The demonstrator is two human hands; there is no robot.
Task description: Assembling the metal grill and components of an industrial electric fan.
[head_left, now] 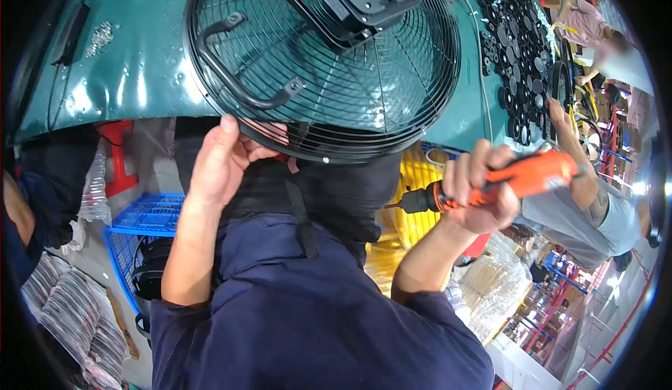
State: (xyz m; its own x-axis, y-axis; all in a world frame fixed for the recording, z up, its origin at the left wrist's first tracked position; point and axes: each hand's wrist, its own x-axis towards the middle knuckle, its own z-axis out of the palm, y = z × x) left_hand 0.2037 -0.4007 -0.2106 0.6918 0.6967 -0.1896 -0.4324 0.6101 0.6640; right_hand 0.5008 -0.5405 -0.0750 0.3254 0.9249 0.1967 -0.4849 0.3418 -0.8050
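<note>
A round black wire fan guard (381, 75) lies on the green tabletop, its near rim jutting over the edge. My left hand (227, 155) grips that rim at the lower left, thumb above and fingers curled underneath. A curved black handle (231, 85) sits on the guard just beyond that hand. Near the guard's far side is a black box-like housing (371, 5). Right of the guard, my right hand (479, 187) is wrapped round an orange power screwdriver (539, 171). Its black chuck and thin bit point left, apart from the guard.
Many black round parts (514, 54) cover the table's right side, beside a pale cable (481, 61). Small screws (99, 38) lie at the left. A blue crate (143, 215) stands below the left edge. Another person (591, 211) reaches in from the right.
</note>
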